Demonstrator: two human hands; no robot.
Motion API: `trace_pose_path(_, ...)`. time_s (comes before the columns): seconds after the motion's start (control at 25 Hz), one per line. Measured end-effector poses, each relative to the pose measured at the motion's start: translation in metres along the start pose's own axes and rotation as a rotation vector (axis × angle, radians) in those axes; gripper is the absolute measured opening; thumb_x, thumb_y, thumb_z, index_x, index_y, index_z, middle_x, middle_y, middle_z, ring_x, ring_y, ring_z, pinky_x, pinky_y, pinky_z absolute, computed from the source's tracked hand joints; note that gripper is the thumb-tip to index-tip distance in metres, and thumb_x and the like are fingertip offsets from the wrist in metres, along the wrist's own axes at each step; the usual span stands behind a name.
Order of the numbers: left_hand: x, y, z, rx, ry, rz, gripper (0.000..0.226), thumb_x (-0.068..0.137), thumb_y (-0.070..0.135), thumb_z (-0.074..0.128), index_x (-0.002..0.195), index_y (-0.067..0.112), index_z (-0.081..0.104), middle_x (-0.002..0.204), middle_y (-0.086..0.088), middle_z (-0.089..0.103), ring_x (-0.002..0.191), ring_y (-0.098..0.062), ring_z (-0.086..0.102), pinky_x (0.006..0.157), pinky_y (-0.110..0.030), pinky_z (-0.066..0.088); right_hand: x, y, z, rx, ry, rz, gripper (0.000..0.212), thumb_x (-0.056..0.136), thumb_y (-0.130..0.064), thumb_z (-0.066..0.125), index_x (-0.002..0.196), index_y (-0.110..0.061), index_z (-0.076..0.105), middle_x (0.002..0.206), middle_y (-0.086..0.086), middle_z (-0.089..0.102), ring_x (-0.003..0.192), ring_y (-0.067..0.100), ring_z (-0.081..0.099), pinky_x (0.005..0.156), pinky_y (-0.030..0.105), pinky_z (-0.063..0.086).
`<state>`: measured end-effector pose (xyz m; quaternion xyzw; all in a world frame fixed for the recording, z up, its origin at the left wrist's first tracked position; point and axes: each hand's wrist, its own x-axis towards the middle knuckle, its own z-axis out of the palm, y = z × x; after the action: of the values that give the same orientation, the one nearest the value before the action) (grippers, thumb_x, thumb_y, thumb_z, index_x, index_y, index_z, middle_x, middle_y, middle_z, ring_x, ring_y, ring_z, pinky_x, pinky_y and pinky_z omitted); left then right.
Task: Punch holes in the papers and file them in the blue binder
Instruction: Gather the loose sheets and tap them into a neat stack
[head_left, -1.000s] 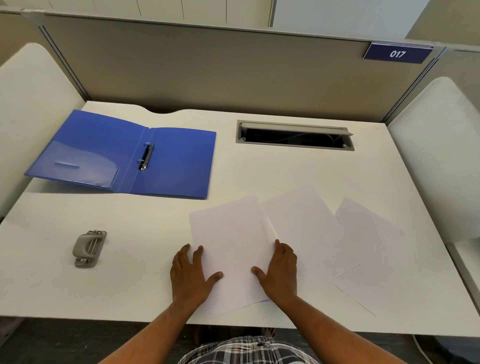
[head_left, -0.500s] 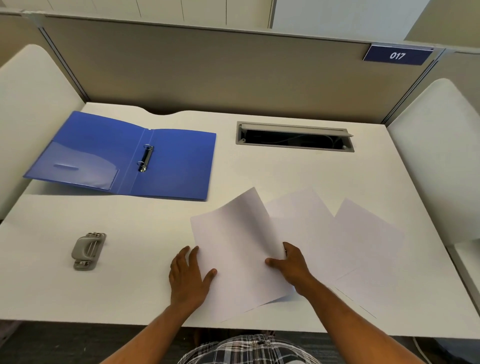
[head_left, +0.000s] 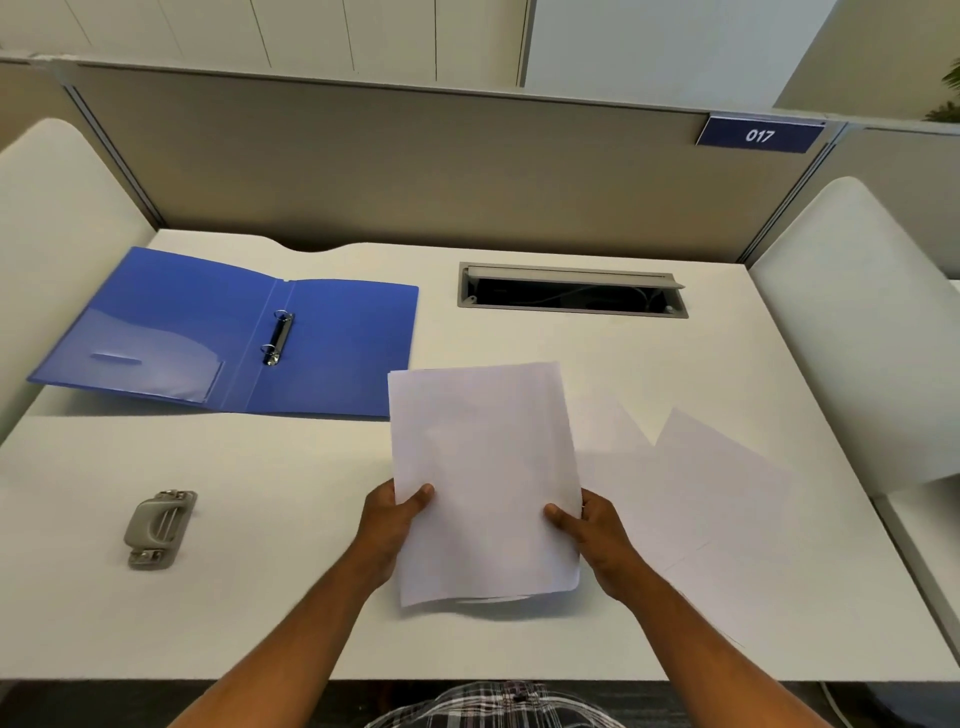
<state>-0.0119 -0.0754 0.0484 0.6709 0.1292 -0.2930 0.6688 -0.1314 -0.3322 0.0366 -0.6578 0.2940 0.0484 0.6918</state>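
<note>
I hold a white sheet of paper (head_left: 483, 467) lifted off the desk, tilted up toward me. My left hand (head_left: 390, 525) grips its left edge with the thumb on top. My right hand (head_left: 592, 535) grips its right edge the same way. Two more white sheets lie flat to the right, one sheet (head_left: 618, 457) partly behind the held one and another sheet (head_left: 727, 499) farther right. The blue binder (head_left: 332, 353) lies open at the back left, its metal rings (head_left: 278, 338) showing. A grey hole punch (head_left: 156, 527) sits on the left of the desk.
The white desk (head_left: 260, 597) is bounded by a beige partition at the back and white side panels. A grey cable slot (head_left: 571, 288) with its lid raised sits at the back centre. A blue sign reading 017 (head_left: 759, 135) hangs on the partition.
The sheet lay flat under both hands, then the right hand lifted its right edge. Both hands now hold it raised off the desk and turned upright. The view tilted upward.
</note>
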Motion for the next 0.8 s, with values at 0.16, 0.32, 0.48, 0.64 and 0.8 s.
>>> trace_pose_path(0.16,0.002,0.011,0.008,0.093,0.061,0.121,0.024,0.083,0.027,0.078,0.101,0.017,0.067,0.099,-0.004,0.074,0.092,-0.031,0.069,0.072,-0.034,0.056,0.004,-0.020,0.001,-0.012,0.054,-0.040,0.036,0.084,-0.022,0.082,0.118,-0.017,0.070,0.111,0.001,0.078,0.103,0.026,0.074,0.091,0.044,0.060)
trace_pose_path(0.32,-0.002,0.022,0.015,0.188,0.085,0.231,0.036,0.083,0.027,0.078,0.109,0.012,0.060,0.106,-0.005,0.069,0.095,-0.028,0.067,0.074,-0.032,0.054,0.006,-0.038,0.012,-0.106,0.158,-0.174,0.029,0.089,-0.020,0.078,0.116,-0.021,0.069,0.109,-0.003,0.076,0.099,0.020,0.073,0.086,0.039,0.062)
trace_pose_path(0.48,-0.016,0.044,0.022,0.225,0.082,0.497,0.044,0.091,0.014,0.069,0.130,0.017,0.049,0.119,0.002,0.062,0.106,-0.012,0.063,0.088,-0.028,0.053,-0.001,-0.056,0.026,-0.161,0.311,-0.359,0.025,0.096,-0.012,0.065,0.118,-0.025,0.063,0.111,-0.005,0.072,0.100,0.013,0.069,0.084,0.029,0.057)
trace_pose_path(0.64,-0.028,0.061,0.026,0.175,0.108,0.676,0.035,0.097,0.014,0.058,0.127,0.023,0.043,0.119,0.007,0.061,0.109,-0.005,0.061,0.090,-0.020,0.052,-0.013,-0.080,0.041,-0.094,0.390,-0.488,0.019,0.099,-0.014,0.063,0.108,-0.031,0.060,0.101,-0.006,0.071,0.091,0.009,0.068,0.075,0.020,0.055)
trace_pose_path(0.8,-0.030,0.058,0.027,0.217,0.126,0.712,0.030,0.100,0.012,0.050,0.126,0.018,0.037,0.119,0.000,0.059,0.108,-0.003,0.060,0.090,-0.018,0.053,-0.013,-0.079,0.052,-0.038,0.379,-0.468,0.038,0.096,-0.015,0.067,0.130,-0.025,0.052,0.116,-0.011,0.066,0.104,0.000,0.064,0.083,0.013,0.053)
